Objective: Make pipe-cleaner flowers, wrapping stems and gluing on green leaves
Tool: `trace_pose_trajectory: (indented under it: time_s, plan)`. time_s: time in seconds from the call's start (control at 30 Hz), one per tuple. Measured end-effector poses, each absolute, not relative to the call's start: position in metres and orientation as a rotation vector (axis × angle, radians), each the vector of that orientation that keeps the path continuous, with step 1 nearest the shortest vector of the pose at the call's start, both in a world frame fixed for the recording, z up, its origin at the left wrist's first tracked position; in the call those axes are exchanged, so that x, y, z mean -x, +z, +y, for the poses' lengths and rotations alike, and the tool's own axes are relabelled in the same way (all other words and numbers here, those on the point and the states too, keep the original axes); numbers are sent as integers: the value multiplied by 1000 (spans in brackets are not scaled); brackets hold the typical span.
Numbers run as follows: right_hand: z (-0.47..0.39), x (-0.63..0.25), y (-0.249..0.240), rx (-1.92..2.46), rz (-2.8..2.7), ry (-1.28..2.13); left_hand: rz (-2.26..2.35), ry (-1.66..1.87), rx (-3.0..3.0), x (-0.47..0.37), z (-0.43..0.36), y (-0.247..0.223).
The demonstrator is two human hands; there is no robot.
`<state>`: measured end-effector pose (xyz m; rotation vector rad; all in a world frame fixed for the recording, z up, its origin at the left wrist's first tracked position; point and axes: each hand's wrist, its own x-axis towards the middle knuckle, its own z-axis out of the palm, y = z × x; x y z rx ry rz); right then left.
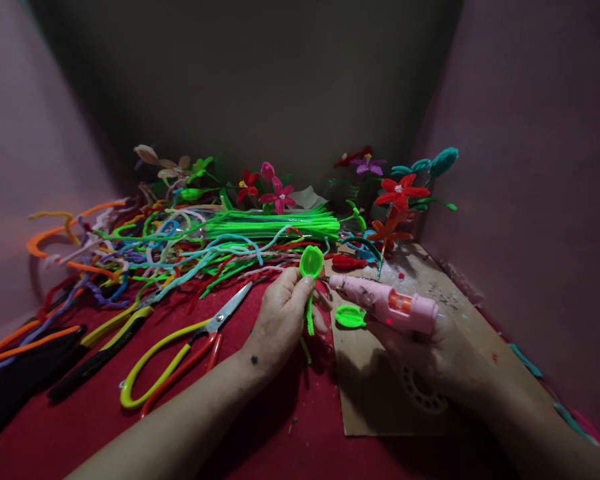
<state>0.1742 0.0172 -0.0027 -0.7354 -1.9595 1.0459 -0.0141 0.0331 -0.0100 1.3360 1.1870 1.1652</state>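
The tangle of coloured fuzzy stems [130, 250] and the bundle of green stems [275, 225] are crowding the far side, and the scissors [213, 325] are lying near the left grip [279, 308]. The brown cardboard [355, 400] is presenting a straight left edge, with the red surface [305, 440] showing between it and the left forearm [195, 417]. The left grip is pinching the green petal piece [312, 261] between thumb and fingers, above the red surface; its oval end is pointing up, its tail is hanging down, its long axis running nearly upright. The right grip [425, 353] is clasping the pink glue gun [367, 297], whose nozzle is pointing left, just beside the oval's base. A second green petal [351, 317] is lying sideways on the cardboard.
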Motion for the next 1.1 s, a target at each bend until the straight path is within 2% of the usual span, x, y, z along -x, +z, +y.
trace_pose_trajectory:
  time_s: [0.43,0.8,1.1]
  plan:
    - [18,-172,-4,744,-1887,989,1162,1157,-1361,15,34,-13]
    - [14,-174,-6,1020,-1828,965,1169,1135,-1369,15,33,-12]
    - [15,-169,2,936,-1837,903,1188,1130,-1444,14,33,-13]
